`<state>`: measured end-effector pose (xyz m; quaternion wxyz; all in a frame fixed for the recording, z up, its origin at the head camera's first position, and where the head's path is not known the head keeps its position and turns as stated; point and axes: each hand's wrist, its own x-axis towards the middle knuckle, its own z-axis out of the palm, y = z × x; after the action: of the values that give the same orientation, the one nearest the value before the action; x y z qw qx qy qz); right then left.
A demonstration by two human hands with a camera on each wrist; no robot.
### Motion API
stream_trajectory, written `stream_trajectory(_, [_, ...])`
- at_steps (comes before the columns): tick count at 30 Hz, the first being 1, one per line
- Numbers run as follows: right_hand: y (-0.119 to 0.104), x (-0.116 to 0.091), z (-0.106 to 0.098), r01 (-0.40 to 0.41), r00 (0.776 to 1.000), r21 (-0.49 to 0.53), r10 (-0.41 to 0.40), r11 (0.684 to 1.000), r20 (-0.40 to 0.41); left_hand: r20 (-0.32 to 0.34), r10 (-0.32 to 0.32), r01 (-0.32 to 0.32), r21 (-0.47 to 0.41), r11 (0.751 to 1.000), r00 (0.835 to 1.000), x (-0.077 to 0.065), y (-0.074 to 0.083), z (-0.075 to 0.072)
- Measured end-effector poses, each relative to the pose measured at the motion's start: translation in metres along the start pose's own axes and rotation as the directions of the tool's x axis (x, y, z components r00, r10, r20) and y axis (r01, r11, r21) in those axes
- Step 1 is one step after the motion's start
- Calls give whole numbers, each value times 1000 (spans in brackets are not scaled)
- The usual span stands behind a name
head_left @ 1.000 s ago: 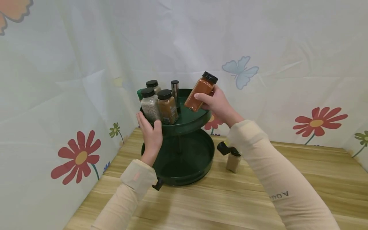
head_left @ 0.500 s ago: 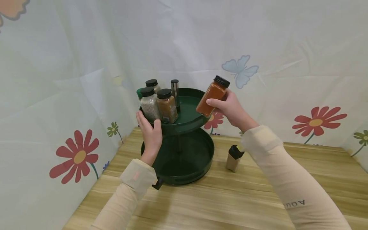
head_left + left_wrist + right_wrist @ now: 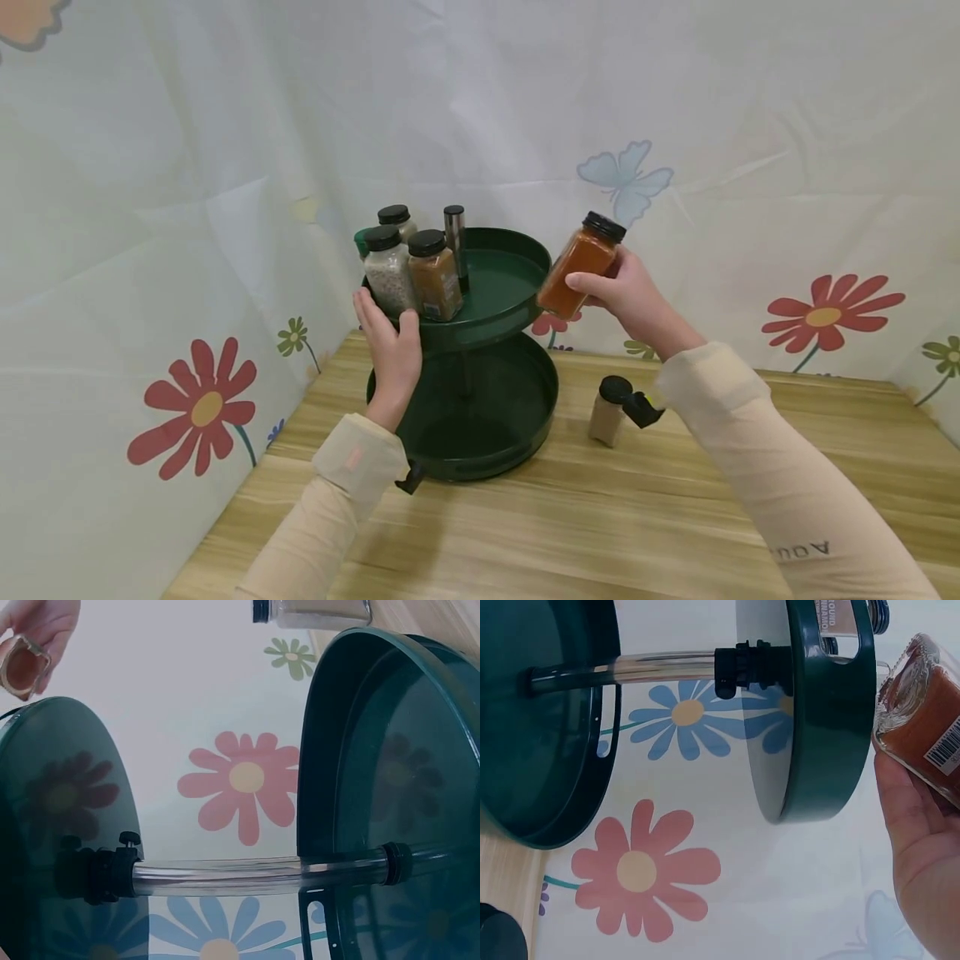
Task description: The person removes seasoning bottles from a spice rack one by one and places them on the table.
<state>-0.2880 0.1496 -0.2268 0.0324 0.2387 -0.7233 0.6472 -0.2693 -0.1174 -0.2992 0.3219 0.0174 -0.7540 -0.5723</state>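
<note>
In the head view my right hand (image 3: pixel 633 300) grips a square glass spice jar (image 3: pixel 579 271) of orange-red powder with a black lid. Tilted, it is held beside the right rim of a dark green two-tier turntable rack (image 3: pixel 487 333). The right wrist view shows the jar's base and barcode (image 3: pixel 946 748) close to the upper tray's wall. My left hand (image 3: pixel 393 354) rests against the upper tray's left side, fingers straight, next to a jar of greyish grains (image 3: pixel 390 279). A brown spice jar (image 3: pixel 437 285) stands beside that one.
Farther back on the upper tray are another black-lidded jar (image 3: pixel 396 218), a green cap (image 3: pixel 362 242) and a slim metallic cylinder (image 3: pixel 454 237). A beige-filled jar (image 3: pixel 604 422) stands on the wooden table (image 3: pixel 525 533), right of the lower tray (image 3: pixel 480 473). A flowered curtain (image 3: pixel 712 100) hangs behind.
My right hand has carried the orange-red jar rightward and slightly down, from over the upper tray to beside its right rim. The left hand stays against the tray.
</note>
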Motion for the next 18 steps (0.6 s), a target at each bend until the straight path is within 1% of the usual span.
stream_trajectory(4, [1,-4,-5,-18,1000,-41,19,999,6,-5,0,0,2,1000,1000,1,0,0])
stream_trajectory(10, [9,-11,-13,-33,999,-132,37,991,29,-5,6,-6,2,1000,1000,1,1,0])
stream_trajectory(18, [20,-19,-24,-72,997,-246,80,967,23,-4,6,-6,0,1000,1000,1,1,0])
